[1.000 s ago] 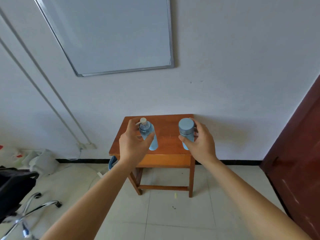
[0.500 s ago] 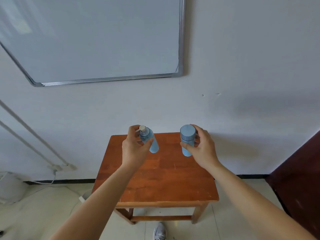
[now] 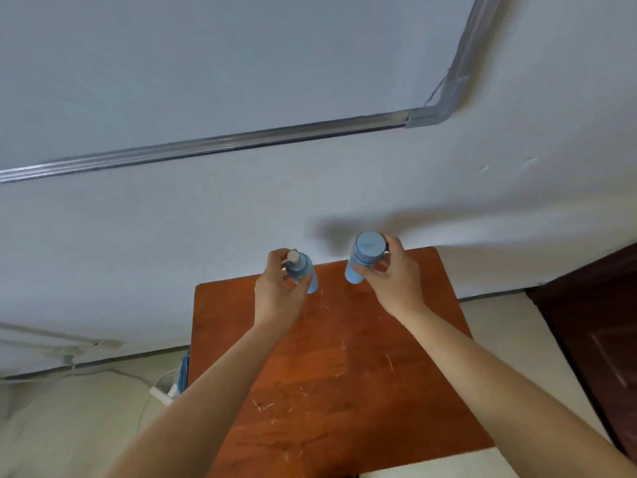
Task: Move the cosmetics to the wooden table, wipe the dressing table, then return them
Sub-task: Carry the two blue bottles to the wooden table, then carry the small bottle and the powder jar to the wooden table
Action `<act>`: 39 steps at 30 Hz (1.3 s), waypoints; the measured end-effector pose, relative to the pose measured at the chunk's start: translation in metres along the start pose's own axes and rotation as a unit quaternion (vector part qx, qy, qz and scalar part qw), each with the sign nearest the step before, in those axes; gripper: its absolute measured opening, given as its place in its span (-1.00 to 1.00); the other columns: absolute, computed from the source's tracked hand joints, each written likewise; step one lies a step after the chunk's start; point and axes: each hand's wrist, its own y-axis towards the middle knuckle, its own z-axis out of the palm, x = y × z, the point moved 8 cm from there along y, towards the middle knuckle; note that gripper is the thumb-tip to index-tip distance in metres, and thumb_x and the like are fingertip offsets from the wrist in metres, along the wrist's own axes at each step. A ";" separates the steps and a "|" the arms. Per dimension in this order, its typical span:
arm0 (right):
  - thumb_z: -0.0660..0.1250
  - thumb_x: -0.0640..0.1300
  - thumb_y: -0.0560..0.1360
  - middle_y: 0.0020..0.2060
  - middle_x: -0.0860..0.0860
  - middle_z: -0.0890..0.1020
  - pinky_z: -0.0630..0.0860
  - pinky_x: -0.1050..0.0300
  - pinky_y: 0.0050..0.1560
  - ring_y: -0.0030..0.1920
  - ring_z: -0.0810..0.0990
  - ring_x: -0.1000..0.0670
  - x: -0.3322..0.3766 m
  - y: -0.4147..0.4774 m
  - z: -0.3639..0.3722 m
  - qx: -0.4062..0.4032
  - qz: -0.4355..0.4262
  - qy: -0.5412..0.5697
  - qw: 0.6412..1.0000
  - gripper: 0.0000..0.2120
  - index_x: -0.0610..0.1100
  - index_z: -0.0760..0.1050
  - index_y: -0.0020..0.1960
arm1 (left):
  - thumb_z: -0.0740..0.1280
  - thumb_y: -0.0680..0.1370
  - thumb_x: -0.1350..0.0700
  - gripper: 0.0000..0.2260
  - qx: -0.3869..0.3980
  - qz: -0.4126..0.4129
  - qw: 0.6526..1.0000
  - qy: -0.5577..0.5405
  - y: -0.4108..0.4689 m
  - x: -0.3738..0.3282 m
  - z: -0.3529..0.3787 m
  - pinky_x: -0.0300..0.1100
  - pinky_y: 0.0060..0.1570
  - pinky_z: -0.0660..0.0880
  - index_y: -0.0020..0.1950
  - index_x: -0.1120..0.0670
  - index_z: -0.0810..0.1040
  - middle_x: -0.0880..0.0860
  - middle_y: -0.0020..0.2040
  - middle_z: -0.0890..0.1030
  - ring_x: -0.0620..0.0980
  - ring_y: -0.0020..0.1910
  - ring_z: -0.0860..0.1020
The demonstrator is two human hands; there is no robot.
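Note:
My left hand (image 3: 277,288) grips a light blue pump bottle (image 3: 303,270) with a beige pump head, held over the far left part of the wooden table (image 3: 331,367). My right hand (image 3: 389,274) grips a light blue capped bottle (image 3: 365,257), held over the table's far edge, close to the wall. Both bottles are roughly upright, and whether their bases touch the wood is hidden by my fingers and the angle. The scratched reddish-brown tabletop lies right below my forearms.
A whiteboard (image 3: 206,63) hangs on the white wall behind the table. A dark red door (image 3: 599,326) stands at the right. On the floor at the left lie a white power strip (image 3: 162,395) with cables and something blue (image 3: 184,370) beside the table.
I have come closer to the wooden table, which now fills the lower view. Both hands have carried the bottles forward over its far part. The grips are unchanged.

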 end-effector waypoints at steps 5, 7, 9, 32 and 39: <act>0.55 -0.19 0.41 0.09 0.30 0.53 0.53 0.38 0.08 0.13 0.55 0.25 -0.018 0.018 0.032 0.024 0.016 -0.006 1.000 -0.45 -0.01 0.41 0.33 | 0.49 0.46 0.13 -0.56 0.028 0.002 1.000 0.002 0.024 0.022 0.021 -0.06 0.02 0.61 0.21 -0.14 0.38 -0.28 0.07 0.54 -0.14 0.06 0.59; 0.54 -0.19 0.42 0.06 0.36 0.51 0.56 0.34 0.09 0.14 0.52 0.33 -0.023 0.022 0.041 0.039 0.016 -0.020 0.999 -0.45 0.00 0.41 0.32 | 0.50 0.46 0.12 -0.56 0.040 0.013 0.999 0.011 0.029 0.027 0.027 -0.05 0.05 0.60 0.24 -0.10 0.39 -0.19 0.11 0.56 -0.10 0.09 0.59; 0.54 -0.18 0.42 0.08 0.34 0.52 0.57 0.28 0.12 0.17 0.52 0.29 -0.026 0.025 0.047 0.050 0.012 -0.027 0.998 -0.45 -0.01 0.41 0.33 | 0.50 0.47 0.10 -0.56 0.049 0.022 0.998 0.016 0.032 0.030 0.032 -0.06 0.06 0.60 0.25 -0.10 0.39 -0.16 0.14 0.56 -0.09 0.10 0.59; 0.00 0.19 0.67 0.60 0.03 0.04 0.15 0.08 0.46 0.57 0.09 0.03 0.033 -0.036 -0.135 -0.153 -0.115 -0.270 0.944 -0.47 0.03 0.11 0.58 | 0.13 0.67 -0.04 -0.62 -0.054 0.336 0.924 0.174 -0.033 -0.136 0.013 0.16 0.41 0.30 0.44 0.09 0.40 0.12 0.51 0.32 0.13 0.51 0.26; 0.13 0.10 0.66 0.58 -0.17 0.10 0.22 -0.18 0.48 0.58 0.10 -0.12 0.039 -0.168 -0.315 -0.312 -0.136 -0.321 0.884 -0.42 -0.12 0.12 0.59 | 0.11 0.67 -0.03 -0.56 0.031 0.452 0.880 0.145 -0.147 -0.269 0.108 0.25 0.44 0.18 0.52 0.09 0.32 0.13 0.57 0.19 0.12 0.57 0.11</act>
